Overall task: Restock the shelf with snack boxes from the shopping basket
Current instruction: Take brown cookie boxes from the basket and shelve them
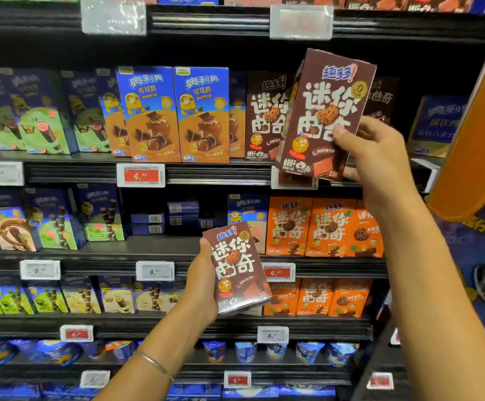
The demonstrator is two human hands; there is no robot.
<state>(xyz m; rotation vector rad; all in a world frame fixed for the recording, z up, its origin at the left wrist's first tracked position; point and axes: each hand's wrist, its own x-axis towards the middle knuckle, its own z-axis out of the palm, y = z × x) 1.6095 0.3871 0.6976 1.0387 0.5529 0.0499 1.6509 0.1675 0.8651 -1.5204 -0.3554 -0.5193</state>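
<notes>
Brown snack box (323,114) sits pinched in your right hand (371,151), tilted, raised in front of the matching brown boxes (266,117) on the upper shelf (91,172). Your left hand (203,285) grips a second brown box (237,269) lower down, near the orange boxes (322,227). Blue boxes (174,114) stand to the left.

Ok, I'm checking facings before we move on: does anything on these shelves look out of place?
Yes: just above the left hand, several dark blue boxes lie flat and stacked, barcode ends outward, while neighbours stand upright. The tilted brown box is held by the right hand.
</notes>
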